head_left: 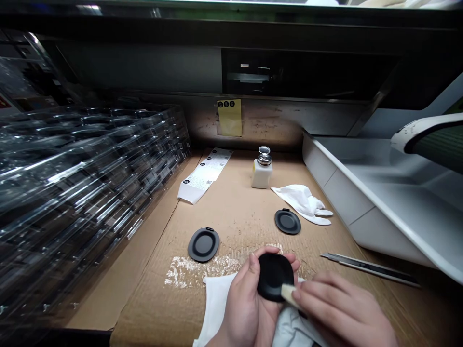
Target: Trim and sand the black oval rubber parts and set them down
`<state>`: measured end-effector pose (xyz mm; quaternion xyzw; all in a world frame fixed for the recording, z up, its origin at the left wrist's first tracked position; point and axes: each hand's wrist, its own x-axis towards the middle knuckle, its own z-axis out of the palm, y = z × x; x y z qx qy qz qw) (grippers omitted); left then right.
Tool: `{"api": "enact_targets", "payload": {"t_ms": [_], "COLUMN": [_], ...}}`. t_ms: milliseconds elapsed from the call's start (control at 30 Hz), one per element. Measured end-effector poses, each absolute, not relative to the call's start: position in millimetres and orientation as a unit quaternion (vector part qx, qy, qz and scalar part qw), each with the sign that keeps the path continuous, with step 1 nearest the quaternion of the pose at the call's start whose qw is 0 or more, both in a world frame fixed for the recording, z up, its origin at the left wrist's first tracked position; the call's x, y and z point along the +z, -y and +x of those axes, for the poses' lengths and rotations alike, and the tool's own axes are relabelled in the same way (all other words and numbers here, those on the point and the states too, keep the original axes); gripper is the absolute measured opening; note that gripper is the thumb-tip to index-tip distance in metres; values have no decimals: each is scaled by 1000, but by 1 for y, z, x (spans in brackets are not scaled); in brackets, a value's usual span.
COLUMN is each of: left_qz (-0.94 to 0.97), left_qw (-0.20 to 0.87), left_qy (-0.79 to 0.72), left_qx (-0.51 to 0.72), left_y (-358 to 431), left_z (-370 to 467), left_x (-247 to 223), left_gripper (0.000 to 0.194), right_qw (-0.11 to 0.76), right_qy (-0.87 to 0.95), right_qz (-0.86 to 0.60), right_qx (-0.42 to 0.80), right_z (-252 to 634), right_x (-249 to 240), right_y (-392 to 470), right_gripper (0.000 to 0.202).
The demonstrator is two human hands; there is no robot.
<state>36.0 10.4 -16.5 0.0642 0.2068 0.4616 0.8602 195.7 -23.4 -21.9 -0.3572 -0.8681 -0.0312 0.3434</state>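
Observation:
My left hand (249, 299) is closed around a black rounded disc-shaped cover (274, 277), its dark face turned up. In my right hand (336, 308), somewhat blurred, the fingers pinch a pale, cream-coloured strip (289, 292) whose tip touches the cover's lower right edge; its exact kind is unclear. Beneath both hands lies white cloth (217, 301), partly hidden. Two similar dark covers rest on the cardboard: one to the left (203, 245), another further back to the right (288, 221), each with a small tab at its top edge.
Stacked clear plastic trays (90, 193) fill the left side. A white pump bottle (262, 172) stands at the back, near a white glove (304, 202) and printed label sheets (206, 173). To the right are a utility knife (369, 267) and a large white bin (379, 217).

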Motion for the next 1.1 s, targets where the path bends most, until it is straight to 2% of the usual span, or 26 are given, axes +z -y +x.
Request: {"api": "enact_targets", "payload": {"t_ms": [133,333,500,600,733,933,1100], "left_qz": [72,76,80,79,86,80,76], "left_qw": [850,844,843,852,848,841,836], "left_qy": [-214,-232,-230,-217,-212,-233,-227], "left_qx": [476,478,479,470,478,481,493], "left_y": [-10,-8,-7,-7,-8,-8,-8], "left_z": [37,37,37,39,40,38,39], "left_x": [-12,-12,-15,-16,-13,-14,-16], "left_gripper": [31,33,33,33,31,32,34], "right_qw": [348,375,311,279,269,372,317], "right_qy": [848,795,863,871,868,792,861], "right_qz": [-399,-476,-382,-379,-405,-482,-398], "right_qx": [7,-25,-107,-142,-103,-37,3], "right_z": [207,209,194,189,195,213,216], "right_x": [-6,7,-5,-8,-1,8,8], "right_y": [-2,-4,27,28,12,3,12], "right_gripper": [31,29,27,28,33,31,22]}}
